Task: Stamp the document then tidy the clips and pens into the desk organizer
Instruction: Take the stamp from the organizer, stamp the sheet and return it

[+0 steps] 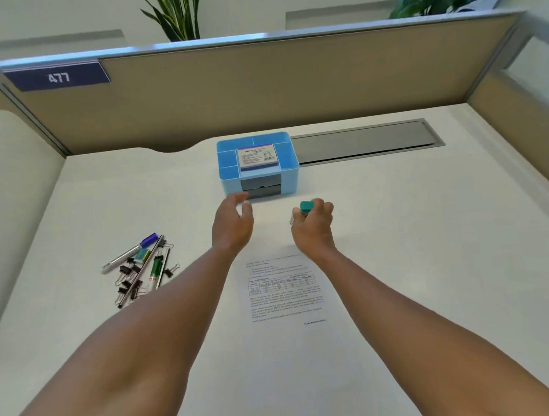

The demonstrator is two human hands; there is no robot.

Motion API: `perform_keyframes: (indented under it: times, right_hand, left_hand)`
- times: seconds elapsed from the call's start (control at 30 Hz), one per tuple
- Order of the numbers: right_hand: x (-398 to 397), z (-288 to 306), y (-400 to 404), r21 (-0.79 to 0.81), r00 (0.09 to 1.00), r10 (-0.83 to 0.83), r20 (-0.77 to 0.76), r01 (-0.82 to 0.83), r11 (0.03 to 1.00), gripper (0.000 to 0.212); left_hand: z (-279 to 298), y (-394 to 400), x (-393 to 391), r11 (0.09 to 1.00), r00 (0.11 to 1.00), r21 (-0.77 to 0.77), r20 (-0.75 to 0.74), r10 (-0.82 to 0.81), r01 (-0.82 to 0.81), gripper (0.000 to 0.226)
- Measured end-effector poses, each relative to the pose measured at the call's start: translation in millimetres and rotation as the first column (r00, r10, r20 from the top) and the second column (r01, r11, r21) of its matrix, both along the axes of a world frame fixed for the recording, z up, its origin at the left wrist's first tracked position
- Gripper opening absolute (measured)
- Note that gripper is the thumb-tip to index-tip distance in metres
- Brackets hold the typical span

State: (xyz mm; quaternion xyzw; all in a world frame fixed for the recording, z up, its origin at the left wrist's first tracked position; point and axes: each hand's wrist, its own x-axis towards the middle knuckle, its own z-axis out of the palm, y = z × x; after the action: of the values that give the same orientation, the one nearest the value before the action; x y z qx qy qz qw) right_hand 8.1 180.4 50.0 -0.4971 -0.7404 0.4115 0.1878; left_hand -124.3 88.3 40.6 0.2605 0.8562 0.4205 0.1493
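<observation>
My right hand [314, 225] grips a teal-topped stamp [305, 207] just above the top edge of the printed document [285, 294], which lies flat on the white desk. My left hand [232, 222] hovers with relaxed, slightly curled fingers and holds nothing, close to the front of the blue desk organizer [291, 157]. The organizer has several top compartments, a white box in its middle one, and a dark grey drawer at the front. A pile of pens, markers and black binder clips [141, 269] lies on the desk to the left of my left forearm.
A grey cable-tray lid [365, 142] is set into the desk behind and right of the organizer. Beige partition walls [260, 91] enclose the desk at the back and sides, with a "477" sign at upper left. Plants stand behind the partition.
</observation>
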Motion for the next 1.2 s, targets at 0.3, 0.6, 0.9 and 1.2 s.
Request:
perform_keyframes:
  times: [0.3, 0.6, 0.9, 1.2]
  right_hand:
    - [51, -9, -27, -0.295, 0.96, -0.248, -0.13, 0.202, 0.934, 0.026]
    - [86, -21, -56, -0.25, 0.984, -0.165, -0.074, 0.142, 0.958, 0.05]
    - [115, -37, -86, -0.151, 0.991, -0.13, -0.035, 0.123, 0.981, 0.041]
    - [135, -47, -112, -0.1, 0.99, -0.137, -0.015, 0.135, 0.986, 0.034]
  left_hand:
    - [-37, -60, 49, 0.979, 0.992, -0.163, -0.02, -0.125, 0.12, 0.032]
    - [-52, -96, 82, 0.973, 0.991, -0.194, -0.018, -0.133, 0.127, 0.036]
    - [-61, -131, 99, 0.871, 0.917, -0.358, -0.086, -0.39, 0.337, 0.086]
    - [-77, -152, 104, 0.733, 0.824, -0.462, -0.007, -0.567, 0.5, 0.127]
